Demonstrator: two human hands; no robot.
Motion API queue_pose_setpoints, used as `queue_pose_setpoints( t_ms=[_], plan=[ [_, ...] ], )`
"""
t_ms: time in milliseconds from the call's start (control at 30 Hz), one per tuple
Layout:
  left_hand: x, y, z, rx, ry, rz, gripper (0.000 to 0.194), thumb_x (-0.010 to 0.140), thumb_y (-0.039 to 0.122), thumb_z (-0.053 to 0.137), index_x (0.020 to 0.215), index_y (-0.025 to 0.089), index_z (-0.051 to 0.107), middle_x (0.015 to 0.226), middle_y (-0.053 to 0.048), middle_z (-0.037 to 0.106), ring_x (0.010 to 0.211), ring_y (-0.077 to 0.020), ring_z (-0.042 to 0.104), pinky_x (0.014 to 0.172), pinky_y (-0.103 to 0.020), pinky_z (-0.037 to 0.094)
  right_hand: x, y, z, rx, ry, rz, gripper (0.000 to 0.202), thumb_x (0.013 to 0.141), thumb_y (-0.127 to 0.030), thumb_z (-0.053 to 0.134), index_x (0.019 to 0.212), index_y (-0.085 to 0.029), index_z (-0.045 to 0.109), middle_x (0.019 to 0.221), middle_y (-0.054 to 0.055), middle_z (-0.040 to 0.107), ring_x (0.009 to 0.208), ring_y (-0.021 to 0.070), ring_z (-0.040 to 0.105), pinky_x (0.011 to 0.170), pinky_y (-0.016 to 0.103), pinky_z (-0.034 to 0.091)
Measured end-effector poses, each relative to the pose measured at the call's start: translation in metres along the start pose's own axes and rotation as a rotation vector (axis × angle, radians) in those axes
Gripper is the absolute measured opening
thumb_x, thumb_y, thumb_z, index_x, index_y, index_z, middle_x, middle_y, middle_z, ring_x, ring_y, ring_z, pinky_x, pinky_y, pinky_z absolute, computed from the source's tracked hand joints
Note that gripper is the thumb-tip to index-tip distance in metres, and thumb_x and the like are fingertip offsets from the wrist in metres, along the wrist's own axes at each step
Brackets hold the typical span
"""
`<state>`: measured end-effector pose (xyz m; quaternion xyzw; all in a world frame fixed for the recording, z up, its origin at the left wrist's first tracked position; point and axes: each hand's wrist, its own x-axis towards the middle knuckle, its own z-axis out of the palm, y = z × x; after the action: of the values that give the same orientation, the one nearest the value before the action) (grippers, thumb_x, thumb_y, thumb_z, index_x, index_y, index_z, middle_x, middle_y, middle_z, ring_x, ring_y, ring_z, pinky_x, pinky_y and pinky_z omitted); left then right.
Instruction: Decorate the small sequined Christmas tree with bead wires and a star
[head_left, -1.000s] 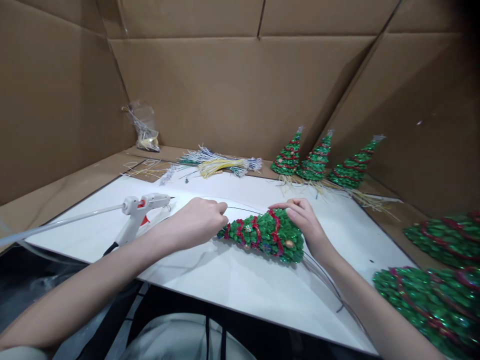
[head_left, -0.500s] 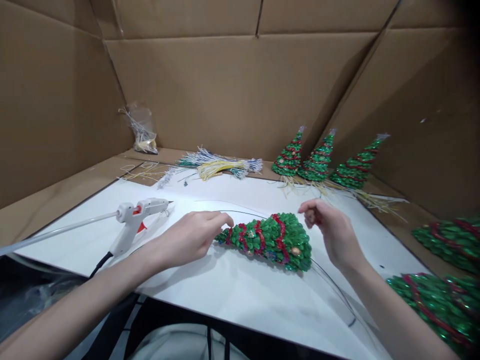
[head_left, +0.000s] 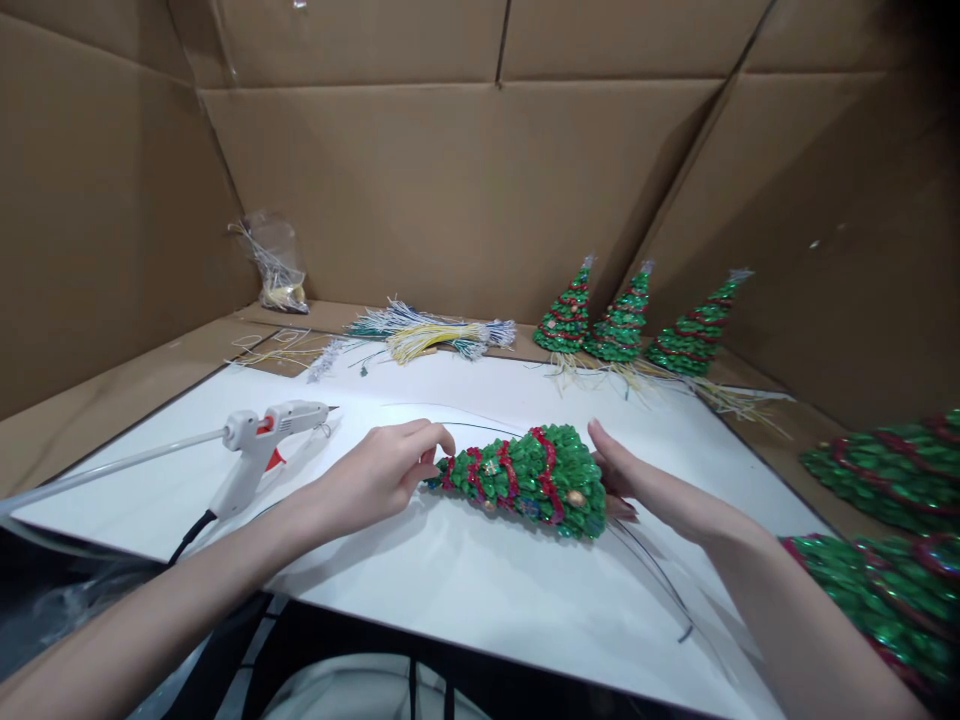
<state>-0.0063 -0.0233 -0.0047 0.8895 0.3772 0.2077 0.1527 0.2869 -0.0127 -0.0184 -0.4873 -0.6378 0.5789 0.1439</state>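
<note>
A green tree ornament [head_left: 517, 482] with red garlands lies on its side on the white board [head_left: 420, 600], its tip pointing left. My left hand [head_left: 397, 465] pinches the narrow tip between thumb and fingers. At the wide base is my right hand [head_left: 630, 480], thumb raised and apart from the fingers, which reach partly behind the base; some fingertips are hidden. Thin dark wires [head_left: 660, 575] run out from under the base toward the lower right.
On the left lies a white glue gun [head_left: 251, 450] with a cord. Bundled wires [head_left: 435, 335] and a plastic bag [head_left: 277, 265] are at the back. Three trees [head_left: 619, 320] stand at the back right; more trees [head_left: 885, 600] lie at the right edge.
My right hand has come down to the tree's base, its fingers now spread around it. My left hand remains at the tip. The whole view has shifted slightly.
</note>
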Motion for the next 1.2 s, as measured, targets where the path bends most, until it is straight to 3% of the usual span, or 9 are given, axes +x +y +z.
queue_pose_setpoints(
  t_ms=[367, 633, 867, 1200],
  plan=[
    [-0.011, -0.001, -0.010, 0.044, -0.031, -0.059, 0.012, 0.087, 0.018, 0.052, 0.098, 0.021, 0.055, 0.099, -0.003, 0.062, 0.083, -0.0153, 0.060, 0.070, -0.026, 0.044, -0.001, 0.002, -0.001, -0.029, 0.033, -0.049, 0.063, 0.083, -0.075, 0.018, 0.054, -0.021, 0.036, 0.042, -0.004, 0.030, 0.042, 0.0108, 0.021, 0.048, 0.027, 0.019],
    [-0.025, -0.012, -0.016, 0.110, -0.025, -0.123, 0.010, 0.090, 0.021, 0.050, 0.092, 0.021, 0.060, 0.082, 0.000, 0.064, 0.070, -0.0135, 0.058, 0.063, -0.023, 0.039, -0.001, 0.003, -0.004, -0.080, 0.066, -0.080, 0.064, 0.086, -0.071, 0.019, 0.053, -0.020, 0.037, 0.042, -0.005, 0.030, 0.042, 0.0091, 0.022, 0.048, 0.027, 0.017],
    [-0.015, -0.012, -0.013, 0.037, -0.020, -0.060, 0.016, 0.089, 0.016, 0.048, 0.087, 0.018, 0.064, 0.085, -0.002, 0.067, 0.073, -0.0133, 0.060, 0.066, -0.022, 0.042, 0.000, 0.002, -0.001, -0.022, 0.070, -0.088, 0.060, 0.086, -0.070, 0.025, 0.054, -0.020, 0.031, 0.047, -0.005, 0.027, 0.044, 0.0092, 0.020, 0.048, 0.027, 0.015],
    [-0.006, -0.007, -0.006, -0.006, -0.048, -0.107, 0.009, 0.085, 0.017, 0.055, 0.089, 0.018, 0.063, 0.076, 0.000, 0.064, 0.067, -0.0118, 0.057, 0.062, -0.021, 0.040, 0.001, -0.001, 0.000, -0.012, 0.073, -0.066, 0.062, 0.080, -0.077, 0.027, 0.054, -0.020, 0.028, 0.049, -0.005, 0.023, 0.045, 0.0079, 0.017, 0.046, 0.026, 0.012]
  ],
)
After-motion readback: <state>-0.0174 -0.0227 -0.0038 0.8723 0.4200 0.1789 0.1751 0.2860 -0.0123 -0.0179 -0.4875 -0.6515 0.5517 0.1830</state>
